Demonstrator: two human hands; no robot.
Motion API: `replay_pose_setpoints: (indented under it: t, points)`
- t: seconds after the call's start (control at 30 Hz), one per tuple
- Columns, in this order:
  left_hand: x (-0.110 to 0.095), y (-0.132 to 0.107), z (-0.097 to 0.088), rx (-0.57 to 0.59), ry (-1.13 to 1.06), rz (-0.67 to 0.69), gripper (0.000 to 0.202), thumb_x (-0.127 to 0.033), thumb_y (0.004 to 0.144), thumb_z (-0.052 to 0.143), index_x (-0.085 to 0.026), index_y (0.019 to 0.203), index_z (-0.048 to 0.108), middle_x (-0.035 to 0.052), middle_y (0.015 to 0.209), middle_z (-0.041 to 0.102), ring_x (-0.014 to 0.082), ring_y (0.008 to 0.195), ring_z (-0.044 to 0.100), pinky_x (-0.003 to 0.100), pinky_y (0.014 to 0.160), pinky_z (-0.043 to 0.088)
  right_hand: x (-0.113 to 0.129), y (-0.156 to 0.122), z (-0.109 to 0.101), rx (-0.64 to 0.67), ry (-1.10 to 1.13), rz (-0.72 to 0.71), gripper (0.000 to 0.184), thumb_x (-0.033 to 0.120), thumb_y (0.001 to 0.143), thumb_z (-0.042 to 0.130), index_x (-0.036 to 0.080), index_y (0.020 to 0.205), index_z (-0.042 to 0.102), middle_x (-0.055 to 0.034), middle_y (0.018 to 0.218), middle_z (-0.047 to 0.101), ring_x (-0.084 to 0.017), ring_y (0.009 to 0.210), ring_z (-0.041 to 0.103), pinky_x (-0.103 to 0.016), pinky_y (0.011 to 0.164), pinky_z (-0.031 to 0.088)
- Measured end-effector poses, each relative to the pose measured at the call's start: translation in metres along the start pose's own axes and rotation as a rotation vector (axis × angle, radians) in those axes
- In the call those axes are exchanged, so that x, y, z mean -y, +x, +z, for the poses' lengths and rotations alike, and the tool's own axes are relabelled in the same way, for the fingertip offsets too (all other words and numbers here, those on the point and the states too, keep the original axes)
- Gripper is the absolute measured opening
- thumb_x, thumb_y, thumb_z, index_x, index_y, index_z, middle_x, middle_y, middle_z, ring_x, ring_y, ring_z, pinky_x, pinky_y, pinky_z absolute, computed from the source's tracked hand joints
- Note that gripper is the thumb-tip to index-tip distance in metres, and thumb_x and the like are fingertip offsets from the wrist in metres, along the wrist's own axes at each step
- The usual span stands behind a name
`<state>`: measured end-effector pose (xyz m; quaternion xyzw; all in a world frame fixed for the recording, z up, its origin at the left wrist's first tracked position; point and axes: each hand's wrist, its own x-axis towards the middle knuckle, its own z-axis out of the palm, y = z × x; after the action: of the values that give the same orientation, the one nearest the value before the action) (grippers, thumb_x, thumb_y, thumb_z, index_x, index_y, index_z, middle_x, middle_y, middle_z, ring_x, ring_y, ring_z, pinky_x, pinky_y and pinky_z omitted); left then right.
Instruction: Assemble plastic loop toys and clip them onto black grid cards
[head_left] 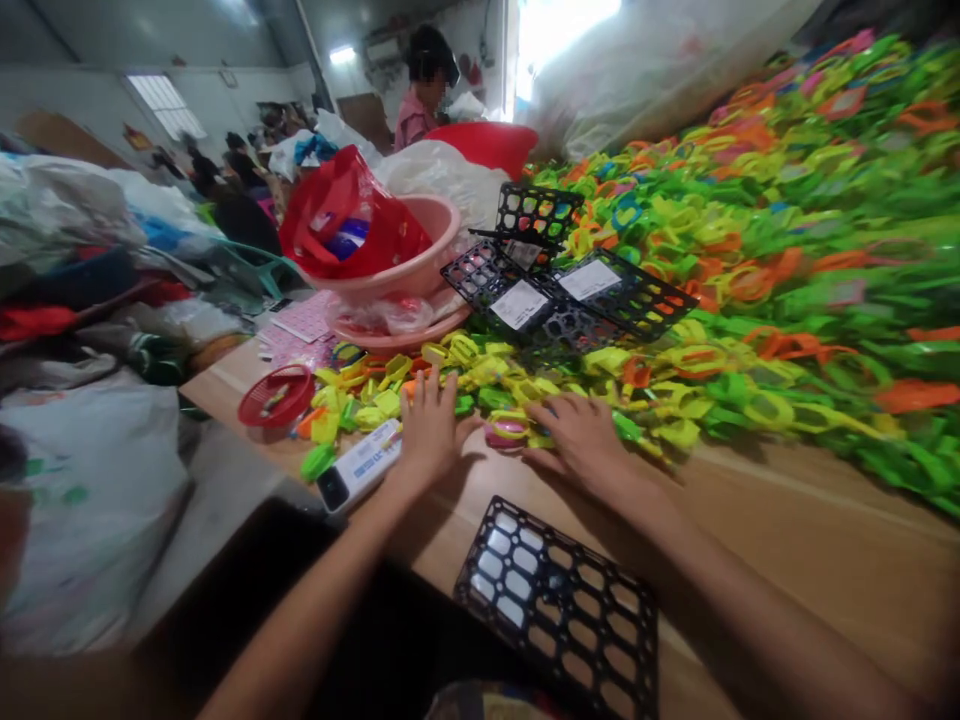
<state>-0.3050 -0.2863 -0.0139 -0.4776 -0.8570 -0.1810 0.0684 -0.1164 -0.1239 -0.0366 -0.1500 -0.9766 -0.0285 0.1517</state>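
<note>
A black grid tray (555, 580) is being supported on the tabletop (787, 530), and white areas are being shown in several of its openings at the far-left corner. Beyond this tray and to its left, the left hand (433, 430) is being held with fingers spread, its fingertips being laid among yellow-green plastic pieces (469, 352); nothing is being seen gripped by it. Directly beyond the tray, the right hand (581, 435) is being held palm down with fingers bent over the same pieces; whether any is being grasped cannot be determined. A pink oval piece (504, 432) is being displayed between the hands, beyond the tray's far-left corner. To the tray's left, a white box (367, 462) is being seen just beside the left hand, and farther left a small red basket (259, 412) is being noted. Farther beyond the tray, labelled black trays (551, 330) are being borne on the pieces, with a pink basin (442, 250) to the left and a large multicoloured heap (750, 220) to the right. Farthest beyond, a person in pink (412, 118) is being observed behind a red tub (495, 145).
</note>
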Motion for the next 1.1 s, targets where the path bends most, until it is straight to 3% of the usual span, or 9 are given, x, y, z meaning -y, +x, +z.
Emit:
replay_pose_setpoints:
  t: [0.1,0.23,0.37,0.53,0.6,0.7,0.83,0.93,1.1]
  points:
    - [-0.018,0.016,0.019,0.066,0.039,0.008,0.06,-0.051,0.096,0.053,-0.019,0.147,0.049,0.0207,0.154,0.05,0.0439,0.147,0.036,0.079,0.116,0.005,-0.024,-0.028,-0.006,-0.008,-0.03,0.053,0.049,0.052,0.094,0.059,0.022,0.134,0.059,-0.015,0.129,0.064,-0.035,0.114,0.053,-0.048,0.093,0.034]
    - [-0.053,0.01,0.043,0.125,-0.12,0.197,0.059,-0.051,0.096,0.054,-0.016,0.143,0.052,0.0185,0.139,0.064,0.0358,0.134,0.051,0.063,0.123,0.015,-0.055,-0.067,-0.01,-0.046,-0.077,0.15,0.051,0.054,0.095,0.054,0.022,0.135,0.059,-0.0148,0.128,0.065,-0.034,0.115,0.052,-0.048,0.097,0.032]
    - [-0.091,0.007,0.063,0.231,-0.313,0.374,0.061,-0.043,0.097,0.055,-0.011,0.147,0.046,0.0198,0.147,0.057,0.0324,0.14,0.047,0.059,0.127,0.013,-0.084,-0.094,-0.008,-0.07,-0.132,0.265,0.05,0.053,0.095,0.054,0.021,0.133,0.06,-0.016,0.129,0.062,-0.036,0.12,0.051,-0.052,0.102,0.031]
    - [-0.108,-0.002,0.045,0.252,-0.498,0.547,0.039,-0.035,0.098,0.05,-0.022,0.133,0.062,0.0141,0.145,0.059,0.0273,0.139,0.051,0.053,0.125,0.026,-0.102,-0.122,-0.023,-0.052,-0.123,0.311,0.052,0.048,0.093,0.06,0.022,0.138,0.058,-0.0177,0.144,0.054,-0.04,0.134,0.042,-0.056,0.104,0.034]
    - [-0.091,-0.015,0.027,0.141,-0.53,0.473,0.036,-0.036,0.099,0.048,-0.028,0.13,0.065,0.0106,0.144,0.06,0.0253,0.138,0.052,0.047,0.12,0.038,-0.101,-0.137,-0.036,-0.064,-0.05,0.293,0.052,0.045,0.094,0.06,0.022,0.14,0.056,-0.0172,0.147,0.051,-0.039,0.137,0.042,-0.055,0.106,0.036]
    - [-0.043,-0.032,0.01,-0.163,-0.336,0.125,0.04,-0.034,0.096,0.051,-0.032,0.135,0.061,0.0084,0.147,0.055,0.0295,0.14,0.048,0.052,0.119,0.038,-0.088,-0.157,-0.057,-0.144,0.095,0.305,0.039,0.038,0.099,0.054,0.021,0.133,0.061,-0.0167,0.141,0.056,-0.034,0.13,0.051,-0.051,0.105,0.042]
    - [0.003,-0.039,0.023,-0.011,-0.12,0.011,0.06,-0.029,0.089,0.057,-0.018,0.147,0.048,0.02,0.157,0.041,0.0424,0.146,0.037,0.064,0.116,0.035,-0.061,-0.159,-0.075,-0.118,0.266,0.367,0.024,0.028,0.101,0.049,0.019,0.111,0.069,-0.0131,0.117,0.068,-0.027,0.108,0.063,-0.04,0.092,0.05]
    - [-0.011,-0.037,0.043,0.111,-0.207,0.059,0.058,-0.022,0.09,0.052,-0.014,0.147,0.045,0.0227,0.156,0.041,0.0383,0.146,0.04,0.059,0.118,0.037,-0.039,-0.137,-0.073,-0.055,0.402,0.354,0.021,0.019,0.1,0.051,0.019,0.108,0.07,-0.0088,0.103,0.071,-0.021,0.092,0.065,-0.033,0.08,0.05]
    - [-0.074,-0.028,0.057,0.227,-0.422,0.207,0.064,-0.016,0.088,0.053,-0.017,0.151,0.04,0.0211,0.157,0.04,0.0329,0.146,0.042,0.051,0.119,0.04,-0.012,-0.085,-0.049,-0.057,0.494,0.164,0.023,0.009,0.095,0.052,0.017,0.109,0.069,-0.0098,0.104,0.069,-0.022,0.095,0.062,-0.034,0.083,0.049]
